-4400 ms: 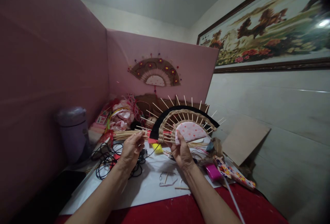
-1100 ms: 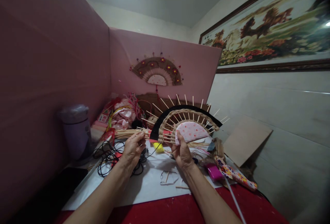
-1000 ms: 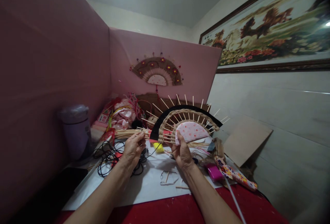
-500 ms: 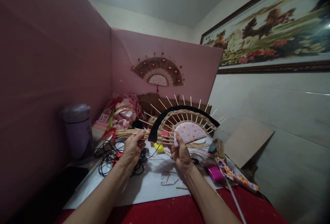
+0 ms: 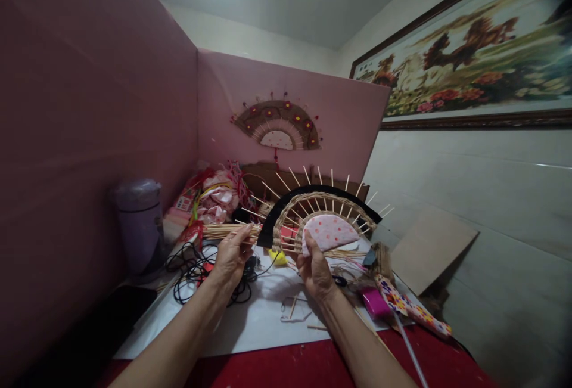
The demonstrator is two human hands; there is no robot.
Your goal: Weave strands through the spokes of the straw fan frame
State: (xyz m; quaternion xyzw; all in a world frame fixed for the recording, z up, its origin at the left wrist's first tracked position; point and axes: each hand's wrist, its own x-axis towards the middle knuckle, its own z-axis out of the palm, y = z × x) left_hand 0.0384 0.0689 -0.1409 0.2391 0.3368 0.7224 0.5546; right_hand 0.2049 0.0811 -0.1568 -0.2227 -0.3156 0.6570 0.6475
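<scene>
A half-round handmade fan (image 5: 330,231) is held up over the table. Its base is white cloth with red dots, ringed by woven cord and a black band, and thin sticks radiate past the band. My right hand (image 5: 316,266) grips the lower left of the base, thumb in front, other fingers mostly hidden behind. My left hand (image 5: 233,251) is closed in a pinch at the fan's left edge, on the end of a low stick; its exact fingertip contact is hard to see. A tangle of black cord (image 5: 185,275) lies below my left hand.
A finished-looking fan (image 5: 279,126) hangs on the pink panel (image 5: 348,120). Left stands a lilac bottle (image 5: 140,227) beside pink ribbons and fabric (image 5: 218,194). A bundle of sticks (image 5: 218,231) lies behind my left hand. At right are a magenta packet (image 5: 376,303) and a flower-patterned glue gun (image 5: 413,304).
The whole view has shifted slightly, so things sit a little further right. Both hands keep the same hold on the fan, which looks almost unmoved.
</scene>
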